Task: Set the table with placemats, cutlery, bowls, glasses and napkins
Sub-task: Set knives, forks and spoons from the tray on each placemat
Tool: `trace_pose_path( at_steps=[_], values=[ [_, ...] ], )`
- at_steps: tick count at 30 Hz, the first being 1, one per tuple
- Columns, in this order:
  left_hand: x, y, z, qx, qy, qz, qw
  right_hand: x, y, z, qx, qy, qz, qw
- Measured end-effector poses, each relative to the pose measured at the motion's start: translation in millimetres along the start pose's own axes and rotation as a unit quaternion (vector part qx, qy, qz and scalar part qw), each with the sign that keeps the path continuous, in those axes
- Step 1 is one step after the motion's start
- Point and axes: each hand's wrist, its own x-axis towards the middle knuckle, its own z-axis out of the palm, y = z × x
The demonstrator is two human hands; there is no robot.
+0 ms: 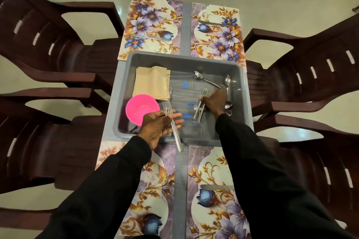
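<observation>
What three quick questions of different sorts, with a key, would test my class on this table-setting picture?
1. True or false: the pink bowl sits on a placemat.
2. What lies across the left hand? A spoon, B fork, C knife.
3. Fill in: ____ floral placemats are laid on the table.

Key
1. False: it sits in the grey tub.
2. B.
3. Four.
</observation>
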Motion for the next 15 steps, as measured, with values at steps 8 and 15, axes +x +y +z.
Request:
trace_pose_path(
  at_steps=[8,15],
  values=[
    [-7,-2,1,-0.009,0.002,0.0,1.0,8,9,28,0.001,-0.015,0.071,0.997],
    [-18,2,1,-0.011,0.007,0.007,1.0,-11,2,0,0.102,-0.012,0.09,0.991]
  ],
)
